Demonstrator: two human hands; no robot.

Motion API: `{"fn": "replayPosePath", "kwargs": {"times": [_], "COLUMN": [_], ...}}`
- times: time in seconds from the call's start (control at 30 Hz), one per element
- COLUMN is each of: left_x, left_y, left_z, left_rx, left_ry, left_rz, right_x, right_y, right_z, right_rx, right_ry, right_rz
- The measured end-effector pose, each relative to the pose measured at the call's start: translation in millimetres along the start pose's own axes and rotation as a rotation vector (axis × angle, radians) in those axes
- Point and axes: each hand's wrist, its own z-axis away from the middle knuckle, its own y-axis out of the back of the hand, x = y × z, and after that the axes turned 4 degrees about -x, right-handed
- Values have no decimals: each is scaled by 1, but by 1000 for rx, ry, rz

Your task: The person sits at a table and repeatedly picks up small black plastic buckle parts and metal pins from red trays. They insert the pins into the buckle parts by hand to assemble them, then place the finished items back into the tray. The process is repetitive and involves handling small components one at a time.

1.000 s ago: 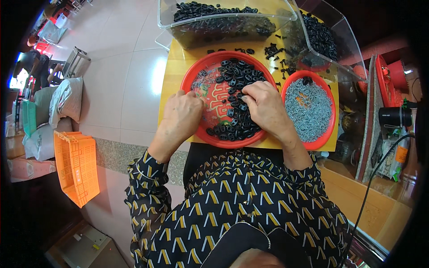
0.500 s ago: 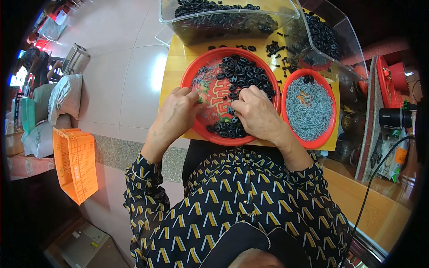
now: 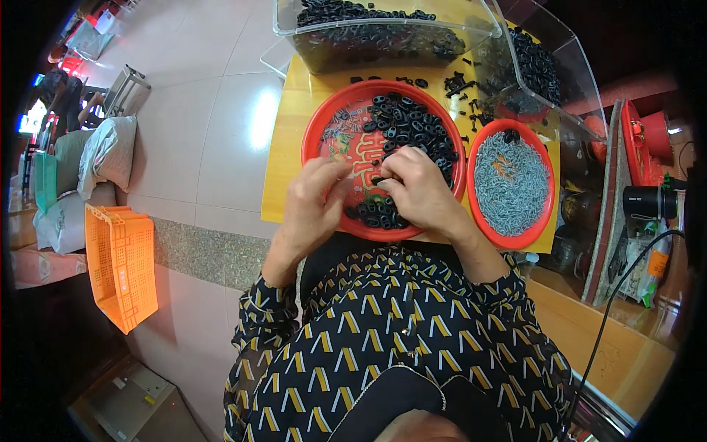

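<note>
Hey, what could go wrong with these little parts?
The small black piece in the right hand might slip among the lookalikes in the larger red tray. Loose black parts on the yellow table could get knocked off. The smaller red tray, near the right wrist, may spill its silvery pieces if bumped.

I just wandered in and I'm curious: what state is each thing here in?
Left hand: fingers bent over the round red tray; unclear whether it grips anything
Right hand: pinching a small black piece
Round red tray: partly covered with loose black pieces
Oval red tray: spread with silver screws
Far clear bin: uncovered, holding black pieces
Right clear bin: uncovered, holding black pieces
Orange crate: open
</note>
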Motion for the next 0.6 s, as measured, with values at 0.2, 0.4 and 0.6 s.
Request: {"fn": "replayPosePath", "kwargs": {"times": [0.2,0.4,0.6], "left_x": [8,12,30], "left_y": [-23,-34,-36], "left_z": [6,7,6], "left_rx": [-31,18,110], "left_ry": [-6,-28,97], "left_rz": [611,791,439], "right_x": [-2,-7,-10], "right_y": [2,-6,2], "right_z": [9,14,19], "right_rx": [-165,-151,-15], "right_ry": [-221,-279,-324], "right_rz": [-1327,-1499,-1384]}}
